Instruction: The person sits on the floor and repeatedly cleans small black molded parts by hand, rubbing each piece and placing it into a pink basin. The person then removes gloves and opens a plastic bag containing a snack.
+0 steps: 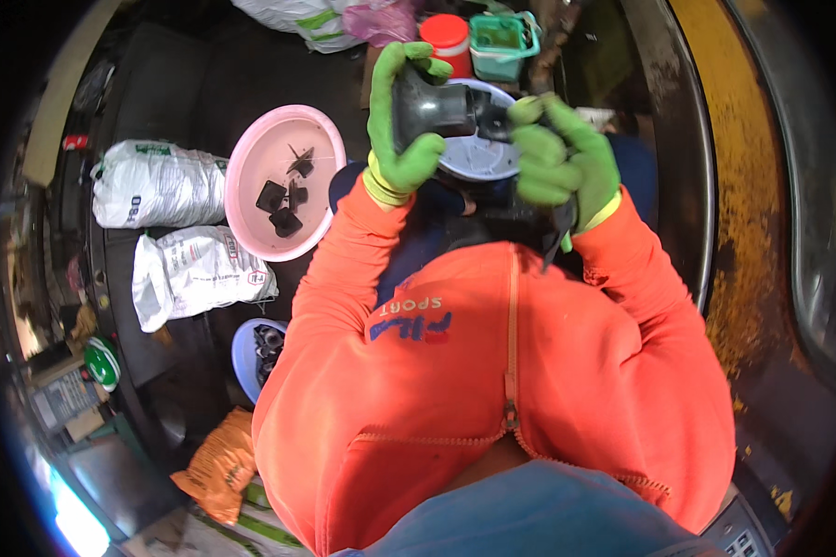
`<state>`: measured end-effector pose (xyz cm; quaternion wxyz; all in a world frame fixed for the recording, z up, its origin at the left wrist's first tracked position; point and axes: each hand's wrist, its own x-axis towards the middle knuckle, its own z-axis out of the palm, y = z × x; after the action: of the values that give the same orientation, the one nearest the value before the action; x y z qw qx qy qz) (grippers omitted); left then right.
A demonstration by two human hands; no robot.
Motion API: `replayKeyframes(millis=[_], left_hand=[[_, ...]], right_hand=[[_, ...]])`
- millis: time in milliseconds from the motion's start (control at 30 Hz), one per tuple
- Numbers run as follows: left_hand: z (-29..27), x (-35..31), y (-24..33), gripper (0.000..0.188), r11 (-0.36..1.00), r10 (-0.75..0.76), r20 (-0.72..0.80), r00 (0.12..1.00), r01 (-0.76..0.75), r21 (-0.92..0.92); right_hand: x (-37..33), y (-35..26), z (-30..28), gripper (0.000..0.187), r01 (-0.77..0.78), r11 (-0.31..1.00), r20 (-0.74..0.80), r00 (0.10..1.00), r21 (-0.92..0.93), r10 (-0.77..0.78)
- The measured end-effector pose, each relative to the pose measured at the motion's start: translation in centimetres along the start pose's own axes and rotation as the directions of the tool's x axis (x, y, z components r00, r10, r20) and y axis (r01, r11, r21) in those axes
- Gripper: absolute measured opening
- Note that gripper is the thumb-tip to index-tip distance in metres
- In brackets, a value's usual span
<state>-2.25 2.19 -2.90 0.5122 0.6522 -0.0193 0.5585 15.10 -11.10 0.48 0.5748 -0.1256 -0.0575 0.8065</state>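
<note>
**Black part held sideways between two green gloves**

The surface is dark, with a rusty yellow panel at 3 o'clock. At 10 o'clock, a pink basin holds small black pieces; white sacks lie just beside it, towards 9. A blue bucket of dark pieces stands at 8, and an orange bag lies between 7 and 8. At 12 are a red-topped tub and, just beside it, a green bucket.

The black part is near 12 o'clock, overlapping a pale basin in this view. Its flared end faces 9, its narrow end 3; the long axis runs nearly level. The left hand grips the flared end, fingers above and thumb below. The right hand has bent fingers at the narrow end; blur hides whether they grip it.
</note>
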Motion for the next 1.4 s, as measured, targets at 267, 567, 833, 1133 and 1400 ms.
replayKeyframes(millis=[267, 567, 833, 1133, 1400], left_hand=[[-2.1, -2.9, -1.6, 0.072, 0.472, -0.479, -0.162, 0.863, 0.098, -0.876], [-9.5, -7.5, 5.1, 0.069, 0.694, -0.400, -0.349, 0.848, 0.031, -0.719], [-17.3, -23.4, 12.6, 0.068, 0.794, -0.404, -0.658, 0.636, -0.113, -0.597], [-22.4, -50.2, 21.5, 0.041, 0.990, 0.132, -0.654, -0.744, 0.063, 0.128], [-25.0, -38.0, 18.2, 0.069, 0.977, -0.001, -0.936, -0.351, 0.198, -0.075]], right_hand=[[9.1, -6.2, -12.9, 0.031, -0.228, -0.772, 0.198, 0.888, -0.593, -0.415], [11.5, -3.9, -15.8, 0.045, -0.060, -0.647, -0.032, 0.998, -0.760, -0.055], [13.0, -5.8, -21.2, 0.048, -0.158, -0.593, -0.172, 0.985, -0.789, -0.034], [11.7, -7.0, -19.5, 0.042, -0.431, -0.149, -0.433, 0.901, -0.890, -0.019], [8.9, -7.2, -17.1, 0.050, -0.311, 0.005, -0.309, 0.941, -0.950, -0.138]])
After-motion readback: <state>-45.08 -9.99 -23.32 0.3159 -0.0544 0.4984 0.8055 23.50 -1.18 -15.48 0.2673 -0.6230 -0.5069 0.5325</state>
